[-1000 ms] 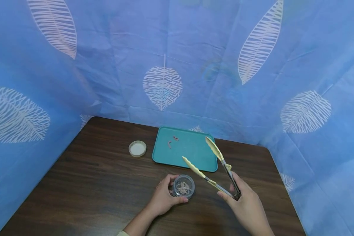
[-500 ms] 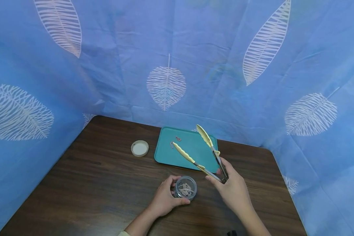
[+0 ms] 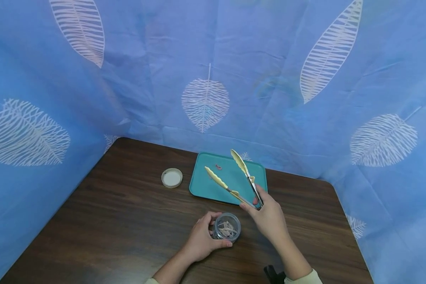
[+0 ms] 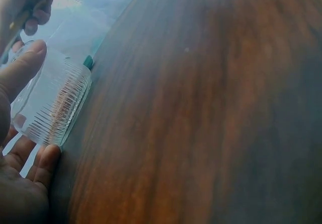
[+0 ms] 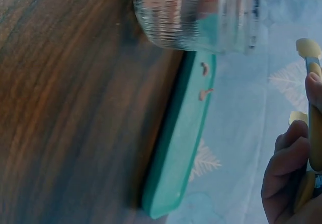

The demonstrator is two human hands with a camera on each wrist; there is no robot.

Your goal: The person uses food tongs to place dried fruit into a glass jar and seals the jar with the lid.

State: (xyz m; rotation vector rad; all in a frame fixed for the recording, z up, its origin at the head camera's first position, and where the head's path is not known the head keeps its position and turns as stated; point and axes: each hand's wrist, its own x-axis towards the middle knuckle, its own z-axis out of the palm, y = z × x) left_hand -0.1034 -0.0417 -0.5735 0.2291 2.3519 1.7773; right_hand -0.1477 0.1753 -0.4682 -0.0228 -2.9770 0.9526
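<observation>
My left hand [image 3: 201, 238] grips a clear ribbed jar [image 3: 238, 228] round its side; the jar stands uncovered on the table. Thin pale-brown strips [image 3: 227, 229] lie inside it. In my right hand [image 3: 271, 219] is a pair of tongs [image 3: 251, 182] with yellow scalloped tips, held with the two arms spread apart over the teal tray [image 3: 202, 189]. Nothing sits between the tips. Two small pinkish curled pieces lie on the tray: one piece [image 3: 218, 167] shows beyond the lower tong arm, which mostly covers the other piece [image 5: 205, 69] in the head view.
A round lid [image 3: 172, 178] with a white inside lies left of the tray. Everything stands on a dark wooden table [image 3: 110, 221]. Blue cloth [image 3: 156, 79] with white leaf prints hangs behind it and at both sides. A black object [image 3: 274, 274] shows by my right forearm.
My right hand has carried the spread tongs left and forward, farther over the tray. My left hand still holds the jar in the same place, while the head view has shifted slightly.
</observation>
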